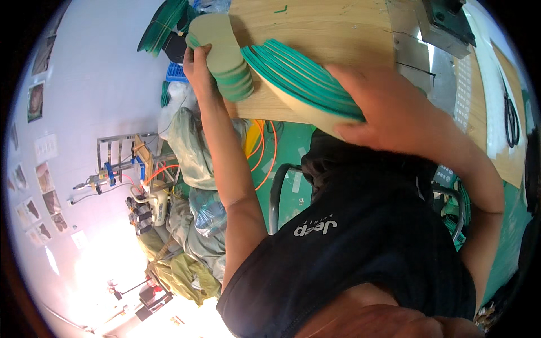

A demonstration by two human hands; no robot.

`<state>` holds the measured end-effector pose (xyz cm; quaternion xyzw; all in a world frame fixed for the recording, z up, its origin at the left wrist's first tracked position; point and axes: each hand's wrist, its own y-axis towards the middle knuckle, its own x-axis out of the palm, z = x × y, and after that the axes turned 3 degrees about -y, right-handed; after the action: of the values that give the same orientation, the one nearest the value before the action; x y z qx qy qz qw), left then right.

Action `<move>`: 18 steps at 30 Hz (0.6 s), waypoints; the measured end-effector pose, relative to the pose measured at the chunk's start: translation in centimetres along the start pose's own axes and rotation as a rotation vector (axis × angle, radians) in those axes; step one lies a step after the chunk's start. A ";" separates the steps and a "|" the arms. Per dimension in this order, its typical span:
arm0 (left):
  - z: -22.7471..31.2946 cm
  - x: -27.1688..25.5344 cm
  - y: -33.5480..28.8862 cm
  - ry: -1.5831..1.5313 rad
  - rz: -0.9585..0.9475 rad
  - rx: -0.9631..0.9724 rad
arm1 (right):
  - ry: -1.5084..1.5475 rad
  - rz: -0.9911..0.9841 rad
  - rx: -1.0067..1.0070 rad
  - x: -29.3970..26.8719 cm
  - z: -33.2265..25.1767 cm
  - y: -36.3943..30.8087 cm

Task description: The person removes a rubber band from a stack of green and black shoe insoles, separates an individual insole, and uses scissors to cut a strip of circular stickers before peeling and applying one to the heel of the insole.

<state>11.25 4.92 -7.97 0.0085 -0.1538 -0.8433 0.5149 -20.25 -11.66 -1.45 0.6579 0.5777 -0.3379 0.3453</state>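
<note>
My left hand point(198, 66) grips the edge of a fanned stack of insoles point(222, 48), cream on top with green layers along the side. This stack is at the table's left end. In my right hand point(380, 107) is a second insole stack point(307, 84), tilted so that its green and cream edges face up. Thumb and fingers are wrapped round its near right end. The far ends of the two stacks come close together, and I cannot tell whether they touch.
Both stacks are over a wooden table point(332, 25). Bundled green pieces point(163, 28) stand beyond my left hand. A dark metal machine point(448, 28) is at the far right, with black scissors point(511, 121) nearer. Bags point(194, 152) and orange hoses point(273, 152) are at the left.
</note>
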 end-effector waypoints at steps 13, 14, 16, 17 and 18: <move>2.7 7.0 3.3 1.060 -0.469 0.917 | -0.431 0.156 -0.043 -0.2 3.5 -3.2; 5.8 9.2 -0.4 0.744 -0.830 0.692 | -0.503 0.142 -0.041 0.8 4.4 -3.2; 6.9 11.6 -4.7 0.802 -1.175 0.746 | -0.506 0.176 -0.034 2.2 4.5 -3.3; 6.8 12.2 -6.1 0.816 -1.297 0.731 | -0.512 0.192 -0.040 2.3 4.4 -3.4; 6.1 11.7 -7.0 0.832 -1.320 0.643 | -0.461 0.199 -0.050 2.4 4.2 -3.6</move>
<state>-1.36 -0.80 -2.31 0.5529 -0.1477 -0.8144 -0.0963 -23.73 -13.58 -5.92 0.6083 0.4242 -0.4291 0.5157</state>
